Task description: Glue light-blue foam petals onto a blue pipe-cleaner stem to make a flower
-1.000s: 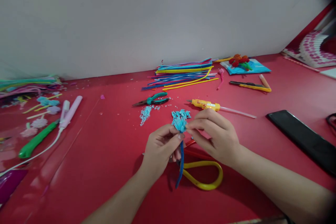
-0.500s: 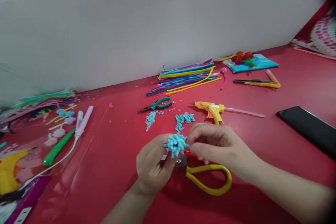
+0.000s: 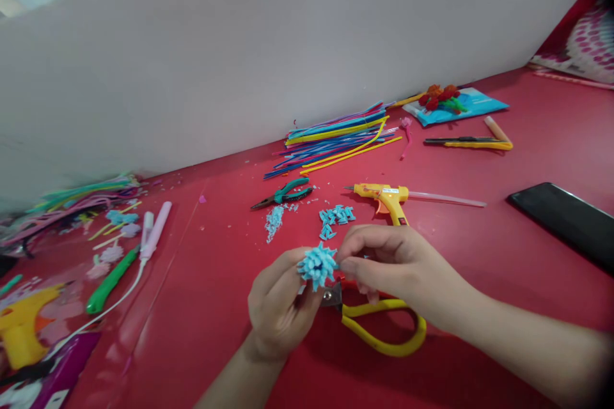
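My left hand (image 3: 283, 297) is closed around the underside of a light blue fuzzy flower (image 3: 317, 266), made of many pointed petals with a dark centre. At the flower's right edge, the thumb and forefinger of my right hand (image 3: 384, 262) pinch a small light blue petal; its tip is mostly hidden. Beneath both hands lie scissors (image 3: 384, 345) with yellow and red handles, partly covered. Just beyond the hands is a pile of short light blue pieces (image 3: 337, 215), with blue fluff trimmings (image 3: 274, 222) to its left.
Pliers (image 3: 288, 194), a yellow glue gun (image 3: 384, 195) and a bundle of pipe cleaners (image 3: 336, 140) lie farther back. On the right is a black phone (image 3: 566, 220). A green-handled tool (image 3: 112, 281), a pink corded tool (image 3: 157, 230) and another yellow glue gun (image 3: 26, 326) are at left.
The flower has shifted slightly left and tilted, its petals now facing more upward. My right fingertips have followed it a little to the left. The camera view has turned slightly.
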A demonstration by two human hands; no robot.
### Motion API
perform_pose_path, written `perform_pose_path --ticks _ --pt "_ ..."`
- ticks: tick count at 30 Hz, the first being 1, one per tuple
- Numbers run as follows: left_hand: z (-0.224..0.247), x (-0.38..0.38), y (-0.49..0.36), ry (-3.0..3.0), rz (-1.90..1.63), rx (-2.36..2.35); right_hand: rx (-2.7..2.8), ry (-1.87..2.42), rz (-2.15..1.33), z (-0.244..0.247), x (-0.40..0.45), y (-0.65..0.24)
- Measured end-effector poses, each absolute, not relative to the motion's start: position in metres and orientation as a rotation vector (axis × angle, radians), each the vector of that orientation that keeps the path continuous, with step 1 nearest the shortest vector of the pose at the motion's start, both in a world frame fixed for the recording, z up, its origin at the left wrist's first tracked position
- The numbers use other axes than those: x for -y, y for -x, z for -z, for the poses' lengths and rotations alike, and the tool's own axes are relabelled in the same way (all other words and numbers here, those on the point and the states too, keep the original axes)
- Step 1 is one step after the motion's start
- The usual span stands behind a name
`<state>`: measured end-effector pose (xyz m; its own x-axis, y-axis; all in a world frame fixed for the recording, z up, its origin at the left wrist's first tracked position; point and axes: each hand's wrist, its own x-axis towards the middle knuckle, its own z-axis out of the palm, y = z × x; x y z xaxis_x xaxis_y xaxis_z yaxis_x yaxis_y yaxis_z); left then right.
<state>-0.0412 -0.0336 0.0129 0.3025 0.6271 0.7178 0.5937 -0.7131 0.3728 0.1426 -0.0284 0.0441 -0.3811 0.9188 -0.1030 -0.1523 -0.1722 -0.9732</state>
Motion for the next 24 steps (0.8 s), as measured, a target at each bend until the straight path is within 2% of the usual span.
perform_pose_path --ticks 24 --pt "-0.0125 0.0345 0.0409 -2.493 -1.396 -1.153 1.269 0.954 -1.711 -0.0440 0.0278 -0.1423"
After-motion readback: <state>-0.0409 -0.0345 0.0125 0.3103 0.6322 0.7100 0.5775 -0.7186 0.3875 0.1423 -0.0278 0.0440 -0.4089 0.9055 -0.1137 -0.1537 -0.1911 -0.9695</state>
